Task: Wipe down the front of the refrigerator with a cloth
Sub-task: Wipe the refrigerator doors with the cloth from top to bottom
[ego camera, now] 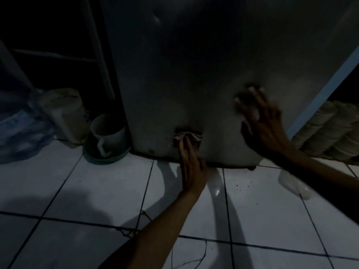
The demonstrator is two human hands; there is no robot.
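Pressing a crumpled pinkish cloth [186, 137] against the lower front of the refrigerator [204, 74], the left hand [191, 167] is reaching up from the floor with its fingers straight, their tips lying on the cloth rather than curling round it. That cloth is sitting low on the door, near the bottom edge and roughly midway across. Further to the right and higher up, the right hand [262, 121] is lying flat on the same door, fingers spread and holding nothing; it is blurred, so finer detail of the fingers is lost. Both bare forearms are stretching in from the lower edge of the view. Below the refrigerator, white floor tiles [97, 191] with dark grout lines are catching some light. Left of the refrigerator's base, a white mug [108, 133] is standing in a green dish [104, 156], with a pale jug [64, 113] just behind it and a bluish plastic bag [21, 129] further left.
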